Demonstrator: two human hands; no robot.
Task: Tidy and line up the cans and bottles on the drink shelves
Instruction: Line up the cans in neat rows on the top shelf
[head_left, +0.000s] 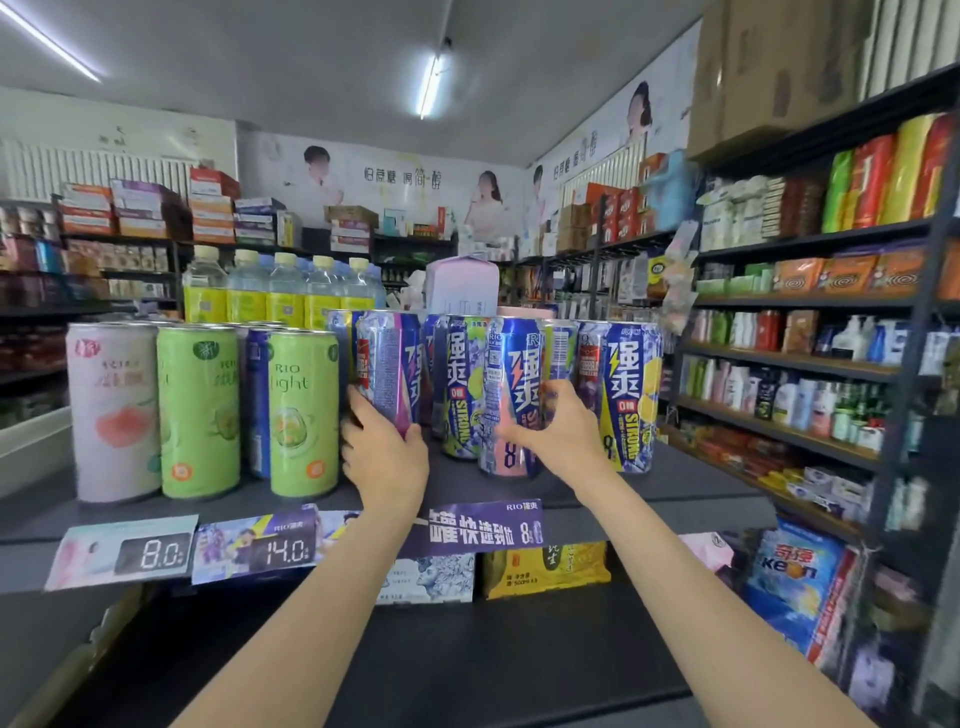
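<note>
While both arms reach in over the dark shelf top (675, 483), each hand is on a can: left hand (382, 447) is curled round the base of a blue-and-purple RIO can (387, 364), thumb on the right side and fingers wrapped behind the left, and the can looks raised off the shelf and tipped a little, its barcode side facing out. Right hand (553, 423) grips a blue RIO can with a pink lower band (511, 395), thumb across the front and fingers round the right side; that can stands on the shelf at the front of the cluster. Just right of it, a blue-and-yellow STRONG can (631, 395) stands upright, and a blue-and-green-label can (462, 389) sits between the two held cans, slightly further back. More blue cans are packed behind; can't tell their exact count. Left section of the shelf: a pink peach can (114, 410), a green can (200, 410) and a green RIO light can (304, 410) stand upright in a front row, near each other, with a dark blue can partly hidden between the last two. Behind them, a row of yellow-label bottles (249, 291). Price tags reading 8.0 (156, 553) and 14.0 (283, 551) hang on the shelf edge, a purple RIO strip (478, 530) to their right.
</note>
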